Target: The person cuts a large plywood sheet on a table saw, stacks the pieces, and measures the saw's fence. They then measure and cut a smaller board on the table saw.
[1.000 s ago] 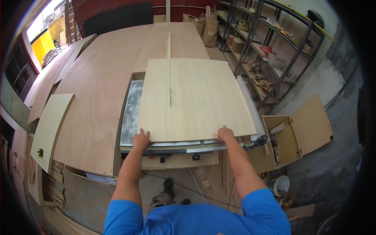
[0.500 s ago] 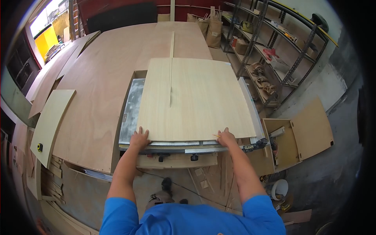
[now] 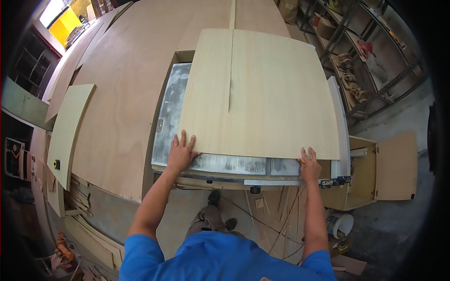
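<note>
A pale plywood panel (image 3: 272,103) lies on a metal saw table (image 3: 168,107), with a straight slit running from its far edge partway toward me. My left hand (image 3: 182,152) rests with fingers spread at the panel's near left corner, thumb along the edge. At the near edge, toward the right, my right hand (image 3: 309,166) touches the panel with its fingertips. A small yellow pencil (image 3: 303,162) pokes out from between the right fingers. A strip of bare metal shows between the panel and the table's front rail (image 3: 272,183).
A large plywood surface (image 3: 117,107) surrounds the saw table at left and behind. A narrow board (image 3: 68,126) there carries a tape measure (image 3: 56,164). Metal shelving (image 3: 349,35) stands at right, above an open cabinet (image 3: 361,187). A white bucket (image 3: 341,225) and wood offcuts lie below.
The panel has slid forward, away from the front rail, with both hands following it. More bare metal shows at the near edge. My view has tilted down and shifted.
</note>
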### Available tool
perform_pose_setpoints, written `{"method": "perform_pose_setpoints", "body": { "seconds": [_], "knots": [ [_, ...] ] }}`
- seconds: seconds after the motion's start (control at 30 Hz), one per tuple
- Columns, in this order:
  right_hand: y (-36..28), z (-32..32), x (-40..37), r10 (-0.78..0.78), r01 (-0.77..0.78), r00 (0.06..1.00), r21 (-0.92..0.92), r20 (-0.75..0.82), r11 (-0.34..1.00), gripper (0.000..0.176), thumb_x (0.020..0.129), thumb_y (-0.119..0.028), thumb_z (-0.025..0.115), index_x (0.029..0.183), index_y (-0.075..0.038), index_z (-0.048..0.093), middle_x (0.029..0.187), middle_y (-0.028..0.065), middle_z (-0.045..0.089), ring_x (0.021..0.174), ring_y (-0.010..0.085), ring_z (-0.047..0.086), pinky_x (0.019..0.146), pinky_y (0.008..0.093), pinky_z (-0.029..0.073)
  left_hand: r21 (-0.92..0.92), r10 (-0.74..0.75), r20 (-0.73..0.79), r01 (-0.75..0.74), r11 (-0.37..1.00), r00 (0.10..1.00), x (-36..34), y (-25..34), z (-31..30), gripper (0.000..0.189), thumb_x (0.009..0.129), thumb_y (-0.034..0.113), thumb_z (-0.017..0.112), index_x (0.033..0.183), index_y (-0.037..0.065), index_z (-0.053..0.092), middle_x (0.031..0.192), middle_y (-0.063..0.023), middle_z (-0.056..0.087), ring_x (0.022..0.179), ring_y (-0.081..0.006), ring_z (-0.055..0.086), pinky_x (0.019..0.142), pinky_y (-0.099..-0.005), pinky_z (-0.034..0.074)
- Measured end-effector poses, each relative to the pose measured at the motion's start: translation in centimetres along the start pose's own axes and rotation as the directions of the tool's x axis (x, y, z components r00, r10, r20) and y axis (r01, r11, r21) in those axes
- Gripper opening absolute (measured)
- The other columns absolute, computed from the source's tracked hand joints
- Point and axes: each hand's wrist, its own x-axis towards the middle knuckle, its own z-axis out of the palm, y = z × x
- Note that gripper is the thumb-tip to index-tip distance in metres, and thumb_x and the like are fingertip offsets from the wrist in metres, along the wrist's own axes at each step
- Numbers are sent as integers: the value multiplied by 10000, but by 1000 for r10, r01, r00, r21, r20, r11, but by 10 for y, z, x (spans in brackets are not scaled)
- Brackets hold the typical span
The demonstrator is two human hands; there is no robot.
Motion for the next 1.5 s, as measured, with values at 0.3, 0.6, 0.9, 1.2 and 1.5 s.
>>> {"method": "perform_pose_setpoints", "body": {
  "seconds": [0.3,0.6,0.9,1.2,1.5],
  "knots": [
    [-10,13,104,39,-38,999,-38,34,999,425,887,-243,703,1301,-310,637,1382,64,563,928,296,706,724,395,580,-29,-26,-57,24,999,998,102,-13,-6,704,872,499,658,1455,149,473,1542,-286,312,1367,-570,317,1141,-565,275],
    [-29,27,171,217,-217,976,10,5,976,418,915,-268,655,1327,-212,604,1381,140,549,995,315,683,808,396,556,-87,-85,-110,75,993,990,179,-23,-14,676,880,477,662,1458,183,472,1565,-256,288,1397,-523,306,1146,-571,259],
    [27,80,226,608,-536,361,690,708,-486,240,871,-320,740,877,-182,544,628,-28,473,411,76,330,355,222,244,-602,-257,-402,-42,797,879,34,-19,13,645,881,259,709,1432,52,445,1464,-292,366,1313,-455,412,1082,-470,380],
    [-82,-110,149,605,-53,734,915,307,-399,212,912,-277,670,953,-104,555,692,7,522,408,88,308,361,242,261,-884,323,53,-106,456,945,-112,19,6,297,952,323,599,1082,63,660,939,-124,652,879,-325,658,797,-437,520],
    [-71,-144,135,417,-155,828,867,376,-474,213,974,-204,552,1084,-22,547,838,102,605,452,112,337,414,258,297,-662,-177,704,725,190,688,-139,-19,241,336,974,290,482,1128,62,675,982,-152,698,839,-292,677,797,-443,539]
  ]
}}
